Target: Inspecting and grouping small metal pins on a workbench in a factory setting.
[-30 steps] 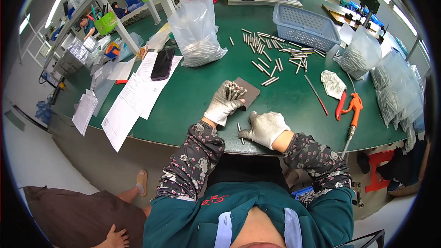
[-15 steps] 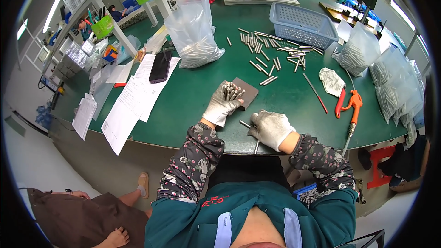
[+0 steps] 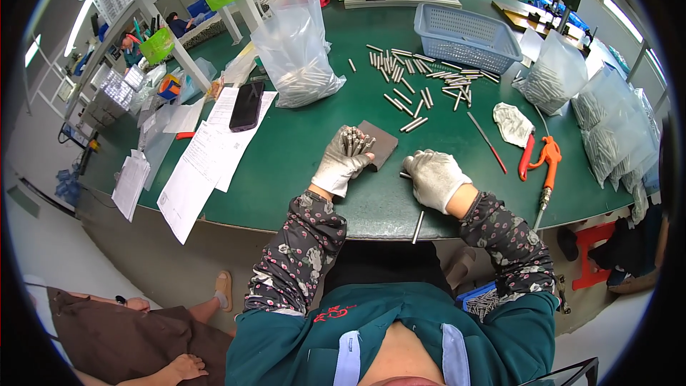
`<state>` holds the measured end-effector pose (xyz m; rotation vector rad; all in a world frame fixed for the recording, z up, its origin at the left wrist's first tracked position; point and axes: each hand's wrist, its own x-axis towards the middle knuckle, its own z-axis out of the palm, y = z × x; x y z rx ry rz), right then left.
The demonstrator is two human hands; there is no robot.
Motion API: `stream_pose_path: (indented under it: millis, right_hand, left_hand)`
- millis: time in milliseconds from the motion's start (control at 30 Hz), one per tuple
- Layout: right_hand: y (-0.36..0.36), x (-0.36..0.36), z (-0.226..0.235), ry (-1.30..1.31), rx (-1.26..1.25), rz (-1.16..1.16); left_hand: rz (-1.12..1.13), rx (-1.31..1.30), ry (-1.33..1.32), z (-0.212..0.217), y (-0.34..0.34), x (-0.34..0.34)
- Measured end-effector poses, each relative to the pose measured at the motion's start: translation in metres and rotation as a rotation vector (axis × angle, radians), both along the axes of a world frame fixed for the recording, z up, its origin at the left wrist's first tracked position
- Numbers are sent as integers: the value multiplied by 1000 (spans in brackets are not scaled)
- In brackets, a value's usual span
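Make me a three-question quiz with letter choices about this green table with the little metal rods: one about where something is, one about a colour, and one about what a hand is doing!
1. Where does the flat black phone lie?
A. on the white paper sheets
B. inside the light blue plastic basket
C. under the table

2. What colour are the handles of the pliers near the right hand?
A. yellow
B. orange-red
C. purple

3. What is the white-gloved left hand doing?
A. resting flat and empty
B. lifting the basket
C. gripping a bundle of short metal rods

Answers:
1. A, the phone rests on the papers at the table's left side.
2. B, both handles show orange-red against the green table top.
3. C, rod ends stick up out of the closed fist beside the dark square pad.
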<state>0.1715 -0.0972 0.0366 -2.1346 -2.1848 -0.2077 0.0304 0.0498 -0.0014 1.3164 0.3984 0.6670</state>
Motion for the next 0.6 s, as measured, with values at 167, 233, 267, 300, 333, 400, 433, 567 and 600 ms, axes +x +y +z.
stream_pose_path:
  millis: [167,233,267,300,333,400,433,567,600]
  right_hand:
    - [-6,13,-11,-62,45,33]
    - [-10,20,-14,85,126,89]
    - [-11,20,-13,166,157,92]
    - [-14,20,-11,166,158,94]
    - [-21,20,-6,243,185,176]
    - [-32,11,7,331,197,371]
    - [-36,6,6,269,122,435]
    - [-48,5,2,113,-40,563]
    - [-48,7,2,90,-48,574]
  left_hand:
    - [5,-50,3,0,1,-2]
    - [-14,-92,-43,2,0,-1]
    - [-13,-90,-43,2,0,-2]
    - [-8,-75,-35,2,-1,-2]
    - [-3,-61,-27,2,-1,-2]
    - [4,-50,-12,2,1,-3]
    - [4,-43,2,1,1,-5]
    - [-2,-61,-22,1,0,-3]
    - [8,-61,-45,1,-1,-2]
